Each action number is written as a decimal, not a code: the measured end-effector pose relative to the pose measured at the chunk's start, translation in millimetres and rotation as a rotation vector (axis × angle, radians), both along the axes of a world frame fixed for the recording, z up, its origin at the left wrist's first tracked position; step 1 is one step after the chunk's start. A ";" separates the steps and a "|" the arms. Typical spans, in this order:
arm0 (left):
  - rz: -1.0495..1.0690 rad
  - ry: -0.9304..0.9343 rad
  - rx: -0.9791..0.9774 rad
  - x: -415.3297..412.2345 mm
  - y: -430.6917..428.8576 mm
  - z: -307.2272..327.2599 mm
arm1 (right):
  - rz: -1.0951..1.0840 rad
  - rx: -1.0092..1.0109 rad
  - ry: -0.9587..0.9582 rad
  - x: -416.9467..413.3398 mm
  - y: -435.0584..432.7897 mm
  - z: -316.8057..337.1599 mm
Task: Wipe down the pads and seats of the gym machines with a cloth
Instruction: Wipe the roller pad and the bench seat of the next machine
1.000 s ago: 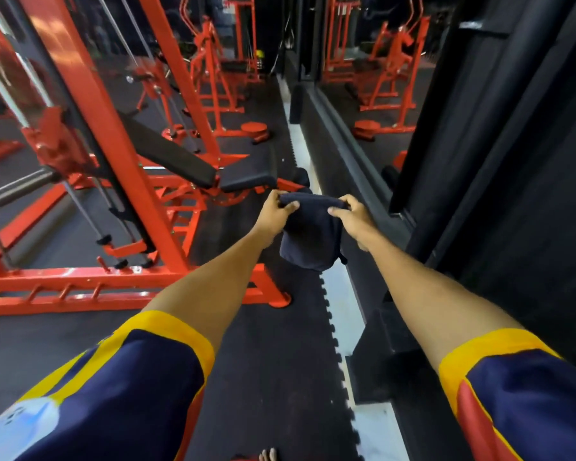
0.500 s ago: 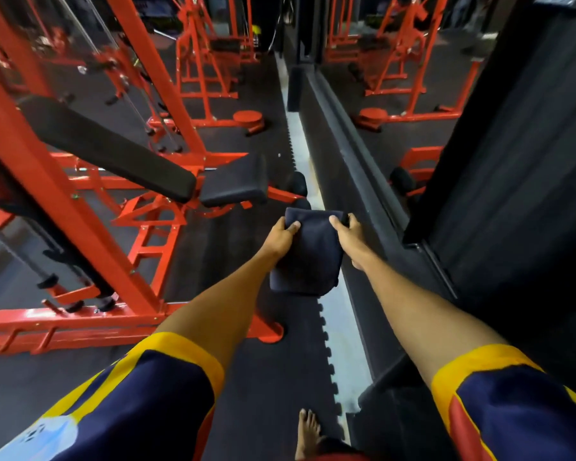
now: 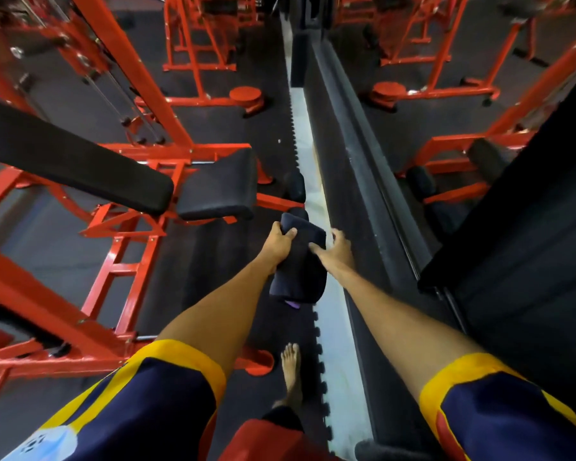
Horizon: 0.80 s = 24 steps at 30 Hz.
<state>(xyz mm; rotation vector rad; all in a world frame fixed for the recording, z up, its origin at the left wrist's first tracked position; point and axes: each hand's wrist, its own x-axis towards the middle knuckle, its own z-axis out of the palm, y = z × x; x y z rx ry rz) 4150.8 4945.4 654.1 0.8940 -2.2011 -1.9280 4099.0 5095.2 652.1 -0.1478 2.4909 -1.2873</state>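
A folded dark navy cloth (image 3: 298, 264) hangs in front of me between both hands. My left hand (image 3: 278, 242) grips its top left corner. My right hand (image 3: 336, 252) is at the cloth's right edge, thumb laid across the front and fingers curled beside it. Just beyond the cloth is a black foot roller pad (image 3: 298, 212), with a second roller (image 3: 295, 186) behind it. The bench's black seat pad (image 3: 218, 186) lies to the left of the cloth, and its long black back pad (image 3: 80, 161) slopes away further left.
The red steel machine frame (image 3: 120, 271) fills the left side, with a foot plate (image 3: 258, 362) near my bare foot (image 3: 291, 371). A white floor strip (image 3: 333, 314) runs along a mirror wall (image 3: 413, 134). A black panel (image 3: 512, 261) stands close on the right.
I have stepped closer to the bench and look further down. The cloth and both hands are lower and nearer the roller pads. My right hand slid off the top corner to the right edge.
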 end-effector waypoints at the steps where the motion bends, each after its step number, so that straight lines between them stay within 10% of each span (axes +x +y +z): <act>1: 0.011 0.003 0.031 -17.1 -5.2 -5.8 | 0.024 -0.026 -0.057 -14.7 -6.5 -7.4; 10: 0.109 -0.076 0.377 -170.6 -46.6 -45.6 | 0.006 -0.353 -0.539 -155.1 -73.3 -48.0; 24: 0.198 -0.375 0.444 -346.3 -98.1 -126.7 | 0.044 -0.220 -0.389 -317.0 -136.9 -147.4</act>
